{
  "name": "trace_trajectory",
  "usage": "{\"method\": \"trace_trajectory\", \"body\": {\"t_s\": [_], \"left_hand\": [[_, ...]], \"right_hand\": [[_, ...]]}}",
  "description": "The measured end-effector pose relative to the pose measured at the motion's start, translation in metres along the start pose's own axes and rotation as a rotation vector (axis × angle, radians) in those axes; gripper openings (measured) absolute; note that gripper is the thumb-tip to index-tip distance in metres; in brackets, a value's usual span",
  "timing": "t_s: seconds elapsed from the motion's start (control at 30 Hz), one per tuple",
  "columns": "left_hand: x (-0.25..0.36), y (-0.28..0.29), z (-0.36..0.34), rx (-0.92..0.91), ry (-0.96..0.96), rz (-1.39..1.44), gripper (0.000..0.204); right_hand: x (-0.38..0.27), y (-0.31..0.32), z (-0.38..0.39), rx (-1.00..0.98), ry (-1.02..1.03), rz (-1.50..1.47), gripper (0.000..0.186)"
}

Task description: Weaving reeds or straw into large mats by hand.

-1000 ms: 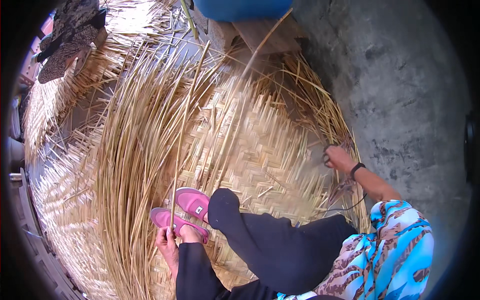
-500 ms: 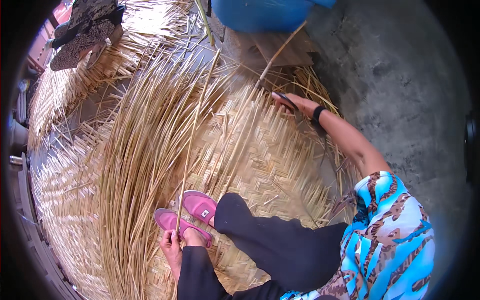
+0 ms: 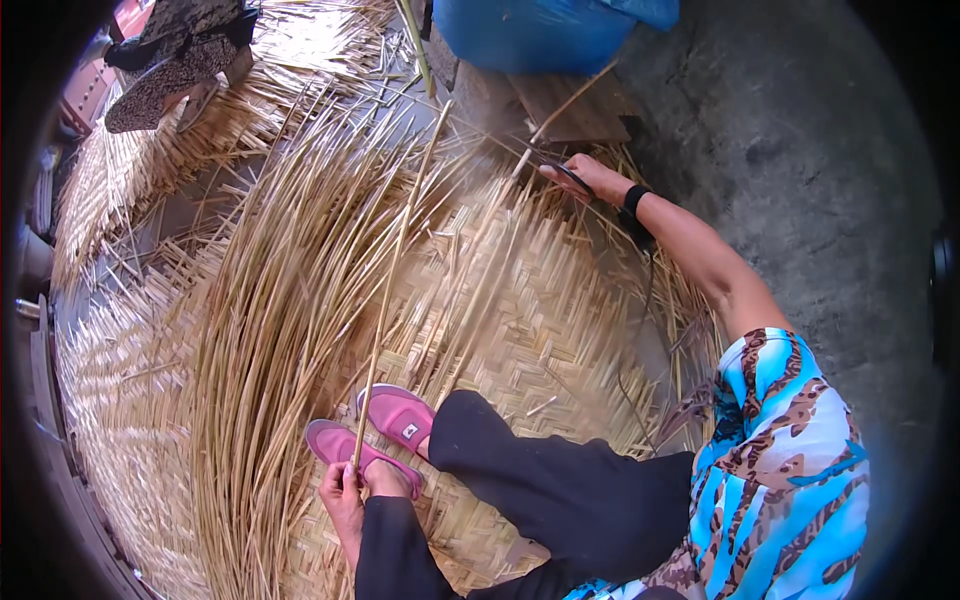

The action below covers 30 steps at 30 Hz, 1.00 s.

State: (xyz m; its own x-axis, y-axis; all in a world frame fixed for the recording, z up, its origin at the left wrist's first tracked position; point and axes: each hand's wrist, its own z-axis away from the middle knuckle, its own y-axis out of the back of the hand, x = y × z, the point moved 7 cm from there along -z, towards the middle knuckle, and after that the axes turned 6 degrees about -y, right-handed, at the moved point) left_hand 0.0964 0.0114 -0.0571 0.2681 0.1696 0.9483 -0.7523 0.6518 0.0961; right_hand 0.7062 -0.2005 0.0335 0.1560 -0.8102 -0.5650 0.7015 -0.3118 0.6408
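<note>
My left hand (image 3: 343,505), low near my pink shoes (image 3: 398,415), pinches one long thin reed (image 3: 405,225) that runs up across the floor. My right hand (image 3: 590,178) grips a dark metal tool (image 3: 566,174), apparently a pair of scissors or a blade, its tip beside another long reed (image 3: 555,115); whether they touch is unclear. Beneath me lies a pale herringbone woven mat (image 3: 530,310) with ragged ends, and a thick heap of loose straw-coloured reeds (image 3: 255,340) fans out along its left.
A blue plastic object (image 3: 535,30) and a board (image 3: 560,100) sit at the top. More woven mats (image 3: 140,390) lie on the left, with a dark patterned cloth item (image 3: 165,70) above. Grey concrete floor (image 3: 800,150) runs along the right.
My right hand has moved up and away from me from the mat's right edge to the upper reed, with the dark tool. My left hand stays on its reed.
</note>
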Motion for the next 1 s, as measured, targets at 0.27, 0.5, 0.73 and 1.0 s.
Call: {"method": "trace_trajectory", "body": {"t_s": [0.27, 0.5, 0.73, 1.0], "left_hand": [[0.003, 0.005, -0.003, 0.000, -0.003, -0.025, 0.015], [-0.016, 0.006, 0.001, 0.050, 0.063, 0.011, 0.013], [0.002, 0.001, 0.004, 0.072, 0.025, 0.012, 0.014], [0.010, 0.011, 0.003, 0.148, -0.049, -0.055, 0.013]], "right_hand": [[0.036, -0.018, 0.023, -0.118, -0.221, -0.006, 0.068], [0.083, -0.044, 0.028, -0.032, -0.010, -0.130, 0.031], [0.062, -0.043, 0.070, 0.279, 0.011, 0.009, 0.033], [0.013, -0.049, 0.125, 0.539, 0.273, -0.050, 0.034]]}}
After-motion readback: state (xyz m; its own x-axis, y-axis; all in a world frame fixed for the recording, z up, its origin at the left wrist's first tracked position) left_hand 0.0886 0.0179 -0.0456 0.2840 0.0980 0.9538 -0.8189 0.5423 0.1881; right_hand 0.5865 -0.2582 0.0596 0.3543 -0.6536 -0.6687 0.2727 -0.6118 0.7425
